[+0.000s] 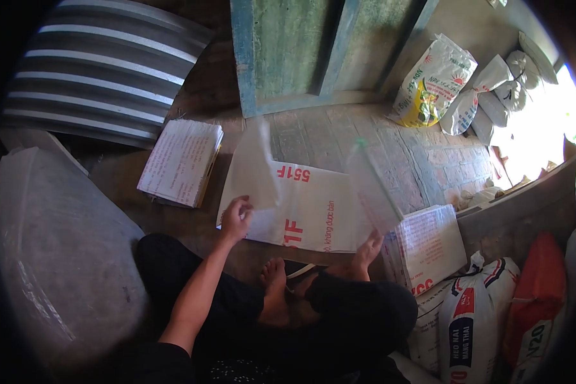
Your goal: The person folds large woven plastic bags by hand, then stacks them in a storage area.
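My left hand [237, 219] is closed on the lower edge of a thin white sheet [255, 166], which stands up and is blurred by motion. In my right hand [368, 248] I grip the bottom of a translucent plastic bag [372, 189] with a green strip along its top edge. Below and between both hands, a flat white printed sheet [320, 214] with red "551F" lettering lies in front of my feet. Just right of my right hand sits a stack of folded white printed sheets [432, 243].
Another stack of printed sheets [181, 160] lies at the left, near a corrugated metal sheet [109, 70]. A blue-green door [294, 51] stands behind. Filled sacks [432, 83] lean at the back right; more sacks [480, 313] stand close on my right. A grey plastic-covered object [64, 237] is on my left.
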Demonstrator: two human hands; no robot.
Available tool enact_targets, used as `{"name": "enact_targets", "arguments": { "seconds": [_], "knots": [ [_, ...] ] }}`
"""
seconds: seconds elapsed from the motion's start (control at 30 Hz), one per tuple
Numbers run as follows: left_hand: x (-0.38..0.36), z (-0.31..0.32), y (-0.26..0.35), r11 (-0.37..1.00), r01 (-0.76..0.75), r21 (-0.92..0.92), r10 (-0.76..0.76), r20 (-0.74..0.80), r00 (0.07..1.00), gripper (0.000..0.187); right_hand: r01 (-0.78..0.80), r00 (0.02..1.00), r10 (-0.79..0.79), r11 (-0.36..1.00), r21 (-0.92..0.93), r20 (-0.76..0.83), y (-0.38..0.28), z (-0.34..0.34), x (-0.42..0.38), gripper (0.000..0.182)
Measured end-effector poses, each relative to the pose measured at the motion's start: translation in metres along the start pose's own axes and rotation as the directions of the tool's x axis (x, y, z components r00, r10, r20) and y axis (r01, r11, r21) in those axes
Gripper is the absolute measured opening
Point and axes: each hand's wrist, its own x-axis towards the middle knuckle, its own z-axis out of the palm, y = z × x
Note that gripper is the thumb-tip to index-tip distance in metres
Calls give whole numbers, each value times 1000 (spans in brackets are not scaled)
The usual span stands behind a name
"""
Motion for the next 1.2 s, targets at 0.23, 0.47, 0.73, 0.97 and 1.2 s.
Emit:
{"name": "enact_targets", "arguments": {
  "seconds": [0.23, 0.47, 0.73, 0.97, 1.2],
  "knots": [
    [-49, 13, -50, 827, -155, 540, -57, 355, 933, 19, 136, 990, -126, 973, 186, -67, -34, -14, 8, 35],
    [-34, 16, -62, 803, 105, 586, -74, -78, 994, 29, 480, 868, -437, 859, -175, 234, -25, 0, -18, 32],
    [-23, -6, -66, 477, 820, 316, -674, -467, 572, 52, 693, 528, -238, 676, -251, 815, 9, 16, -60, 27],
    [-29, -14, -96, 430, 861, 272, -619, -605, 500, 40, 637, 558, -160, 712, -296, 814, 21, 15, -69, 24],
    [-28, -18, -157, 259, 878, -402, -949, -275, 155, 50, 616, 540, -77, 714, -332, 838, 17, 15, -69, 27]
  ]
}}
